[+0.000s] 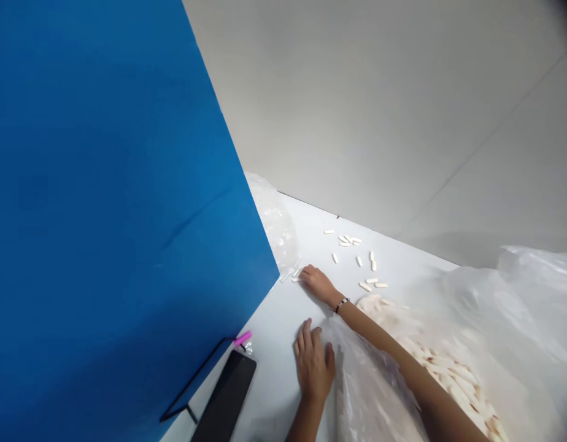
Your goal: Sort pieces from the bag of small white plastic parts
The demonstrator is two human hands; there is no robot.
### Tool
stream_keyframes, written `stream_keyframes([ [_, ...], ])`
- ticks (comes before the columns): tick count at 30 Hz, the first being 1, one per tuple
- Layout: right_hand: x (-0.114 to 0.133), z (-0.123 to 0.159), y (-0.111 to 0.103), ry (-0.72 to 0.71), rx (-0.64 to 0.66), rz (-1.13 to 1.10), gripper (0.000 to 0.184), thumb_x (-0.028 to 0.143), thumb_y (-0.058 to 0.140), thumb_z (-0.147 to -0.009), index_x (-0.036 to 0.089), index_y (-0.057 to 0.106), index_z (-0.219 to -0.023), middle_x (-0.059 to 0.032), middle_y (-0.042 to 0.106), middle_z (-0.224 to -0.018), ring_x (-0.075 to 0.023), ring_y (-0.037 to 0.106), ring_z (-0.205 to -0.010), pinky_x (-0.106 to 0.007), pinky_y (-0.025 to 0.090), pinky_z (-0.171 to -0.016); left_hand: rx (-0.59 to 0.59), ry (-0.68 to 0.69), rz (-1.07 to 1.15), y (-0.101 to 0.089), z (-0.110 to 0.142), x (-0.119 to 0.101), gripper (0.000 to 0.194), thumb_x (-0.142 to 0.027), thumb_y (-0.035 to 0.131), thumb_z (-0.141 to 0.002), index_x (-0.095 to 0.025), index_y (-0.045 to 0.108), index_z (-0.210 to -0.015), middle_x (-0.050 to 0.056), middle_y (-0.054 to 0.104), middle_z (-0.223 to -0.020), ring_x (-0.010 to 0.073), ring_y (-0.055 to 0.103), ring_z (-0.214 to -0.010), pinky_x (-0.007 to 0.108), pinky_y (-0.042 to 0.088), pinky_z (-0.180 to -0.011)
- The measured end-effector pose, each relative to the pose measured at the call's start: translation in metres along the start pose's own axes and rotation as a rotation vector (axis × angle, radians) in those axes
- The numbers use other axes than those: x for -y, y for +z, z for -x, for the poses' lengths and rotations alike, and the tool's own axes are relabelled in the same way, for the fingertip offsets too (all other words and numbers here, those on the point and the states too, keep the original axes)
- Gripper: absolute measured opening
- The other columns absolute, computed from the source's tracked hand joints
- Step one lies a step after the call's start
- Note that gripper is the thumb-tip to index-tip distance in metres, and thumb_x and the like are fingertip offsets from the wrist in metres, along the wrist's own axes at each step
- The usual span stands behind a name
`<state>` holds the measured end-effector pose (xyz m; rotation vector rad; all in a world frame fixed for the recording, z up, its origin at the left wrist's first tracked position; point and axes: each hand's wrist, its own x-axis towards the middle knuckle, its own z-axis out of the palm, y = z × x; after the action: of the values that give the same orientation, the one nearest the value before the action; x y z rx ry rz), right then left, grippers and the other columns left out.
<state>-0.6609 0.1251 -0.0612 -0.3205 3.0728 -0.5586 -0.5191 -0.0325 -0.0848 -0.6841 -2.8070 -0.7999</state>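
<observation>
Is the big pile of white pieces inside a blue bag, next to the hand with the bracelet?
Not blue: the head view shows the bag is clear plastic. The big pile of white pieces is inside it, next to the right hand with the bracelet.

Right hand (316, 284): bare, slender fingers, seen from the back;
Left hand (313, 368): bare, likewise seen from the back;
Right wrist: thin dark bracelet (337, 308), small metal clasp (343, 301) on top;
Right forearm (403, 356): bare, unsleeved to the frame edge;
Left forearm (306, 423): bare, unsleeved to the frame edge
</observation>
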Motion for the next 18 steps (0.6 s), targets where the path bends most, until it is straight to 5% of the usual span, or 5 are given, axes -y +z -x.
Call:
stream_keyframes([
  [3, -0.004, -0.003, -0.003, -0.005, -0.014, -0.002, 0.012, 0.008, 0.049, -0.085, 0.013, 0.059, -0.085, -0.0094, 0.06, -0.092, -0.0197, 0.05, -0.092, -0.03, 0.04, -0.079, -0.014, -0.008, 0.002, 0.001, 0.0, 0.0, 0.028, -0.013, 0.044, -0.086, -0.016, 0.057, -0.11, 0.013, 0.049, -0.135, 0.0271, 0.042, -0.127, 0.044, 0.039, -0.099],
  [8, -0.011, -0.004, -0.008, -0.106, 0.004, -0.018, 0.023, 0.029, 0.059, -0.086, 0.015, 0.059, -0.104, -0.0095, 0.06, -0.105, -0.0222, 0.049, -0.099, -0.033, 0.04, -0.084, 0.01, -0.043, 0.021, -0.001, 0.0, -0.003, 0.027, -0.015, 0.046, -0.086, -0.016, 0.058, -0.11, 0.012, 0.049, -0.136, 0.0274, 0.042, -0.127, 0.045, 0.038, -0.1],
  [11, -0.005, -0.007, -0.001, -0.158, 0.041, -0.02, 0.017, 0.029, 0.057, -0.088, 0.015, 0.06, -0.098, -0.01, 0.059, -0.105, -0.0202, 0.051, -0.095, -0.031, 0.04, -0.081, 0.026, -0.05, 0.027, -0.002, -0.001, -0.004, 0.027, -0.015, 0.046, -0.086, -0.017, 0.059, -0.109, 0.011, 0.049, -0.136, 0.0274, 0.041, -0.127, 0.045, 0.037, -0.1],
  [15, -0.006, -0.005, -0.001, -0.122, 0.035, -0.001, 0.011, 0.014, 0.05, -0.084, 0.015, 0.06, -0.087, -0.0087, 0.06, -0.093, -0.0188, 0.05, -0.085, -0.029, 0.039, -0.074, 0.027, -0.051, 0.045, -0.002, 0.0, -0.003, 0.027, -0.015, 0.046, -0.086, -0.018, 0.059, -0.108, 0.011, 0.049, -0.136, 0.0277, 0.041, -0.127, 0.045, 0.036, -0.1],
  [18, -0.026, -0.004, -0.016, -0.02, -0.057, 0.026, 0.016, 0.02, 0.051, -0.082, 0.014, 0.06, -0.093, -0.0107, 0.059, -0.092, -0.0234, 0.048, -0.091, -0.034, 0.038, -0.08, 0.014, -0.042, 0.039, -0.001, 0.0, -0.002, 0.026, -0.016, 0.044, -0.087, -0.018, 0.06, -0.108, 0.011, 0.049, -0.136, 0.0273, 0.041, -0.127, 0.045, 0.036, -0.1],
])
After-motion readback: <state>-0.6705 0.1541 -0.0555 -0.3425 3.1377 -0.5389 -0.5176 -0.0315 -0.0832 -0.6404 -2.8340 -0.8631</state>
